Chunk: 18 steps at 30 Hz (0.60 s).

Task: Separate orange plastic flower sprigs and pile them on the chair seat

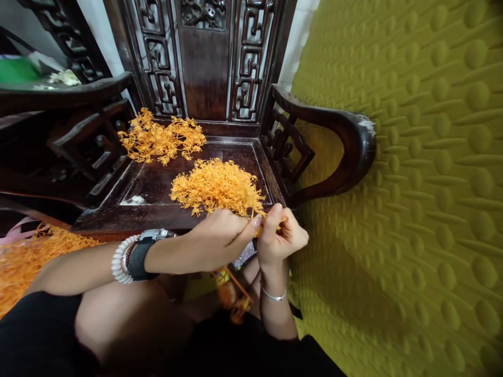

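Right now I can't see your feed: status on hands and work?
Left hand and right hand pinch one orange sprig. Near pile on chair seat. Nothing in the way.

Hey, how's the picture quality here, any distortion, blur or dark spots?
Head view: wide-angle bending curves the chair arm and the green wall; the left hand and right hand look sharp; the lap at the bottom is dark; soft light, no harsh glare.

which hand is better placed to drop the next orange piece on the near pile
Left, probably. The left hand sits just below the near orange pile on the chair seat; the right hand is past the pile's edge.
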Each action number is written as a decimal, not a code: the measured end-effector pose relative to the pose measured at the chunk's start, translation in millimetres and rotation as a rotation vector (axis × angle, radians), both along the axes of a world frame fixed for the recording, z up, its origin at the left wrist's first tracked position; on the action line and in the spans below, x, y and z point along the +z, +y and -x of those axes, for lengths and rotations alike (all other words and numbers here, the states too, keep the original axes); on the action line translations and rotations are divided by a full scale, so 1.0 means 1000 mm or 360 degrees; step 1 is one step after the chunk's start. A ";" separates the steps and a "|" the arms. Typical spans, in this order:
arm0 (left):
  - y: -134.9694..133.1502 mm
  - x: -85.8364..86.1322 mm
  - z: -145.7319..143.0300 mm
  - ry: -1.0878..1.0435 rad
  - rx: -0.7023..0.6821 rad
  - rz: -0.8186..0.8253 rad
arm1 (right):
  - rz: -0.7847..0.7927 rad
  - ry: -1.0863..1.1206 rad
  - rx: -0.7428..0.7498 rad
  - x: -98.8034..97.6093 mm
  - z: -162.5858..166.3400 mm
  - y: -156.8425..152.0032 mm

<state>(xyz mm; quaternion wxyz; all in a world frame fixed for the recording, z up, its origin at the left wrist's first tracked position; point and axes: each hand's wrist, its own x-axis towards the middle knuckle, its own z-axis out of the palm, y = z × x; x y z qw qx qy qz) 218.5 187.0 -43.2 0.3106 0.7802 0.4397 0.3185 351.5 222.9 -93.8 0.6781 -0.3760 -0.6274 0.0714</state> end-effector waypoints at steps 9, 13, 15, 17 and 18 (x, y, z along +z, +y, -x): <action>0.008 -0.011 0.004 -0.0651 0.0181 0.0534 | -0.0289 -0.0037 0.0029 -0.012 0.029 -0.005; 0.004 -0.008 0.009 -0.0489 0.0052 0.0733 | -0.0480 -0.0239 0.0150 -0.005 0.021 0.006; 0.002 -0.007 0.011 -0.0259 0.0066 0.0655 | -0.0516 -0.0292 0.0125 -0.002 0.016 0.014; 0.003 -0.008 0.012 -0.0110 0.0091 0.0516 | -0.0493 -0.0385 0.0146 -0.001 0.013 0.021; 0.004 -0.010 0.012 -0.0077 0.0095 0.0465 | -0.0481 -0.0421 0.0175 -0.001 0.012 0.023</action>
